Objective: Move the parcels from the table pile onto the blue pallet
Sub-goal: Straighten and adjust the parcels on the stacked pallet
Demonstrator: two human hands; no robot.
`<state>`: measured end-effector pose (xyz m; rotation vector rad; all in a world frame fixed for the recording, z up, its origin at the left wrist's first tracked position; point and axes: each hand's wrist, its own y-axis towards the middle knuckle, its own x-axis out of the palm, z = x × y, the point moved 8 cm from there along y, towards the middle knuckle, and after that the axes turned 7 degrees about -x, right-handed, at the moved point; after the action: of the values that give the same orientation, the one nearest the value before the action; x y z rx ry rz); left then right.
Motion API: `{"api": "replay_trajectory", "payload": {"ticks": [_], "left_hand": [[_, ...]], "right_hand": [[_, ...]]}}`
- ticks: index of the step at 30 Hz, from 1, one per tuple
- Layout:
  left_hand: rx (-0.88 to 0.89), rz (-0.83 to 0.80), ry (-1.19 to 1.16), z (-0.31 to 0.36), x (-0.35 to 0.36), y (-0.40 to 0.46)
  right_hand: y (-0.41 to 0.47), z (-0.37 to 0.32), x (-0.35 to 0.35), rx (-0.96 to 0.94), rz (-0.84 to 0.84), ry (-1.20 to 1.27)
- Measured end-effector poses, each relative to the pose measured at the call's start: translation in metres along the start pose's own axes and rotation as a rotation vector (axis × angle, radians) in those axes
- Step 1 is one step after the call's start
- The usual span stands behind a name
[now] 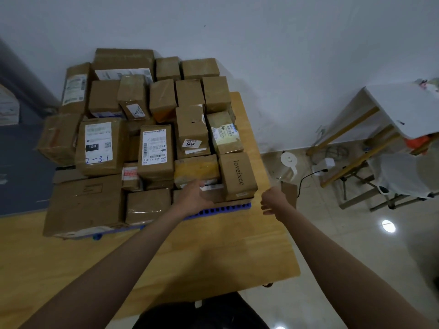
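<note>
Several brown cardboard parcels stand stacked on the blue pallet (223, 209), which lies on the wooden table (225, 248). At the front right of the stack sits a parcel printed "loveixcc" (237, 176). My left hand (193, 198) reaches to the low parcel (213, 194) in front of it, fingers loosely spread and touching its top. My right hand (273, 201) hovers beyond the table's right edge, right of the "loveixcc" parcel, fingers loosely curled and holding nothing.
A large flat box (83, 205) fills the stack's front left. To the right, on the tiled floor, are a white kettle (288, 162), a cable and plug, and a white table with wooden legs (401, 108). A wall stands behind the stack.
</note>
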<state>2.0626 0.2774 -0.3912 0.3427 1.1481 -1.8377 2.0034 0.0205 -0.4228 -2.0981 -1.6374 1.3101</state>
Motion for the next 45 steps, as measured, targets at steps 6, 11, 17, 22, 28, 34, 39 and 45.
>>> {"api": "replay_trajectory", "payload": {"ticks": [6, 11, 17, 22, 28, 34, 39, 45], "left_hand": [[-0.023, 0.069, 0.096, -0.058, -0.016, -0.02], [-0.086, 0.207, 0.186, -0.107, -0.037, -0.035], [-0.071, 0.242, 0.312, -0.132, -0.053, -0.034], [0.017, 0.276, 0.405, -0.131, -0.061, -0.023], [0.043, 0.283, 0.433, -0.133, -0.062, -0.015], [0.059, 0.279, 0.423, -0.136, -0.064, -0.011], [0.053, 0.269, 0.413, -0.138, -0.067, -0.006], [0.072, 0.275, 0.413, -0.138, -0.068, -0.005]], "right_hand": [[-0.031, 0.027, 0.046, 0.079, -0.242, -0.162], [-0.057, -0.006, 0.105, -0.063, -0.422, -0.272], [-0.071, -0.085, 0.149, -0.528, -0.198, -0.569], [-0.061, -0.111, 0.174, -0.663, -0.108, -0.792], [-0.054, -0.105, 0.184, -0.666, -0.085, -0.888], [-0.055, -0.103, 0.181, -0.701, -0.054, -0.956], [-0.048, -0.113, 0.177, -0.673, -0.016, -1.009], [-0.047, -0.113, 0.18, -0.685, -0.017, -1.06]]}}
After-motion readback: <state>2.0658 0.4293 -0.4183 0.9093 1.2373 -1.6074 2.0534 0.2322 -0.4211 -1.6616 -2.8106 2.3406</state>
